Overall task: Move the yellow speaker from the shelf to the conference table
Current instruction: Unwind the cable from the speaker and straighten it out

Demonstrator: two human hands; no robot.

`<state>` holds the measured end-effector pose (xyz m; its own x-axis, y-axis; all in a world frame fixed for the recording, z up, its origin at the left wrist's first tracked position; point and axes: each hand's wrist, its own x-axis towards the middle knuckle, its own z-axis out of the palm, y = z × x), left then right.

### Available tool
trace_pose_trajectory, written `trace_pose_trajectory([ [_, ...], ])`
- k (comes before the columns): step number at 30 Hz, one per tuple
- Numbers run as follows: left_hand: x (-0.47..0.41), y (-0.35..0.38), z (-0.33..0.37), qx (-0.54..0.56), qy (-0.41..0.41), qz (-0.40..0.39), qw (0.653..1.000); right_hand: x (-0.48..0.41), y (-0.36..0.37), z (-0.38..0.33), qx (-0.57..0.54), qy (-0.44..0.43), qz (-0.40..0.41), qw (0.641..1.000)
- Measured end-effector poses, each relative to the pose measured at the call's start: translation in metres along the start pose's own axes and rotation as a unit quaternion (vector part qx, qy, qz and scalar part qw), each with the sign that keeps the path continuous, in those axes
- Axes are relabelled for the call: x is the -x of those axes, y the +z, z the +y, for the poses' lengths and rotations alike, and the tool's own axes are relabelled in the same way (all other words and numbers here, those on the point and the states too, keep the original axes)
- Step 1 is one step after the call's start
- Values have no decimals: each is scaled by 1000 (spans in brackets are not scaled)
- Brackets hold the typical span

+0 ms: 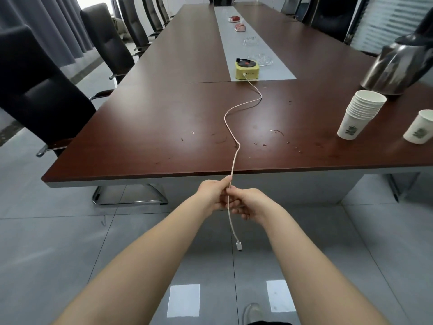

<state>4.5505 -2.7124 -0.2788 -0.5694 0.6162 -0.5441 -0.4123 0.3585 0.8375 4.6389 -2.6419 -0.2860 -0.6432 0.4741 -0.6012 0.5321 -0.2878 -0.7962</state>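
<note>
Yellow speaker: the yellow speaker (246, 69) is sitting upright on the counter (140, 127), far from the near edge, at the near end of the grey strip (234, 38) that is running down the middle; a black disc with a red centre is showing on its top.
Cable: a pale cable (243, 105) is running from the speaker's near side, snaking across the brown top and dropping over the near edge.
Left hand: the left hand (212, 194) is pinching the cable just below the counter's edge, fingers curled round it.
Right hand: the right hand (250, 204) is gripping the same cable slightly lower, touching the left hand.
Plug: the plug (239, 245) is dangling free below both hands, above the tiled floor (58, 242).
Beside the speaker: a glass dish (261, 59) is lying just to its right on the strip.
Right side of the counter: a stack of paper cups (360, 113) is standing near a single cup (419, 130), with a metal jug (398, 69) behind them.
Left side: black chairs (35, 90) are lining the counter.
</note>
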Motion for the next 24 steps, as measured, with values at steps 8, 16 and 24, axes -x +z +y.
trace_pose_trajectory([
  [8, -43, 5, -13, -52, 20, -8, 998, -44, -14, 19, 15, -27, 10, 999],
  [16, -71, 14, -41, -82, -5, -18, 996, -71, -31, 43, 44, 10, -1, 999],
  [24, -54, 23, -12, -245, -81, -30, 966, -53, -44, 21, 165, 51, -33, 984],
])
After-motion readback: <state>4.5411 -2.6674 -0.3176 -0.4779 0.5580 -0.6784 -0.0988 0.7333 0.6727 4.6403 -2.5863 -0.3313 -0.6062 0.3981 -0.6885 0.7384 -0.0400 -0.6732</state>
